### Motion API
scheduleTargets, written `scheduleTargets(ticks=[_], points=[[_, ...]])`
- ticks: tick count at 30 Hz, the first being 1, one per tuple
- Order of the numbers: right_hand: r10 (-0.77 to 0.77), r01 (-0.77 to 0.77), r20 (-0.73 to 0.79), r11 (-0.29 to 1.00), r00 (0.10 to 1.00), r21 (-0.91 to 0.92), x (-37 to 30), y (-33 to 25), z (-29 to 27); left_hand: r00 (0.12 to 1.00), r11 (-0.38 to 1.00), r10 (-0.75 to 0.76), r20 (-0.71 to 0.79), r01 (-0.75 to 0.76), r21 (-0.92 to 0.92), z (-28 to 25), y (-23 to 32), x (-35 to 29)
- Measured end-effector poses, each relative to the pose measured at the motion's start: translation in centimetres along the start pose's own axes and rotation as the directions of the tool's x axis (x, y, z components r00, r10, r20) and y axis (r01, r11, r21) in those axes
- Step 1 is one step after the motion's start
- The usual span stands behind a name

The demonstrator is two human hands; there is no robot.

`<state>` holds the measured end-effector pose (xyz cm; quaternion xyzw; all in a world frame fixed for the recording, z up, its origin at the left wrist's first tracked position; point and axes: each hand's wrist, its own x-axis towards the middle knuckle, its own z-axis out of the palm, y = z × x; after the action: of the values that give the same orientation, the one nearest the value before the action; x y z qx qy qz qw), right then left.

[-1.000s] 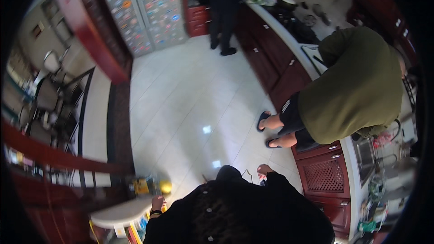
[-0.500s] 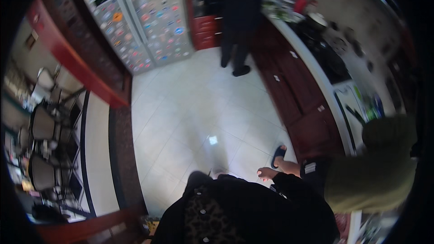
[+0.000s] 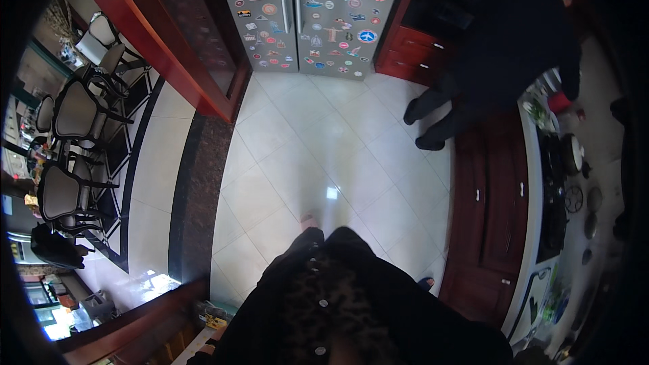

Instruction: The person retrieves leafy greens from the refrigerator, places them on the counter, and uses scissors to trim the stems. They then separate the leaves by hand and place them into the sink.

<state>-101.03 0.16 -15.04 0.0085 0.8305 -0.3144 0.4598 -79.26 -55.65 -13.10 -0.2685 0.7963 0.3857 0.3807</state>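
Observation:
Neither of my hands can be made out; my dark sleeves run down to the lower edge. My black jacket [image 3: 399, 318] hangs over a leopard-print top [image 3: 304, 297], and a foot shows below on the pale tiles. A brownish blur low on my front is too unclear to name. Ahead stands a silver fridge [image 3: 338, 27] covered in colourful stickers, its doors shut. At the right, a person [image 3: 514, 40] in dark clothes leans over the counter, one arm stretched toward a red item [image 3: 559, 102].
Dark red cabinets [image 3: 473, 209] line the right side under a counter with a black stove [image 3: 553, 196] and a pot [image 3: 573, 154]. A red door frame [image 3: 149, 34] stands at left, beyond it several dining chairs [image 3: 78, 111]. Pale tiled floor [image 3: 324, 142] stretches ahead.
The view has swung right, with the fridge nearer. My right hand, earlier low at the right, has left view. The person in the green top is gone from view; a slippered foot remains.

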Motion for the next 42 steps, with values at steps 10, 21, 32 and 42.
scheduleTargets(ticks=[10,21,32,42], points=[[-0.332,0.333,-0.047,0.943,0.942,0.013,24.8,-27.6,-16.7,0.972,0.950,0.111,-0.206,-0.165,-0.265,-14.4,24.0,13.8],[0.060,-0.060,0.175,0.998,0.983,-0.005,26.9,-11.0,-26.8,0.994,0.951,0.076,-0.076,-0.095,-0.295,-27.8,43.6,8.6],[-0.559,0.531,-0.660,0.801,0.502,-0.275,36.9,-43.8,-61.6,0.948,0.960,0.241,0.206,-0.203,-0.193,-51.6,57.3,13.3],[-0.405,0.846,-0.775,0.442,0.486,0.299,38.8,-75.9,-73.7,0.889,0.959,0.284,0.359,-0.255,-0.126,-59.4,63.2,16.0]])
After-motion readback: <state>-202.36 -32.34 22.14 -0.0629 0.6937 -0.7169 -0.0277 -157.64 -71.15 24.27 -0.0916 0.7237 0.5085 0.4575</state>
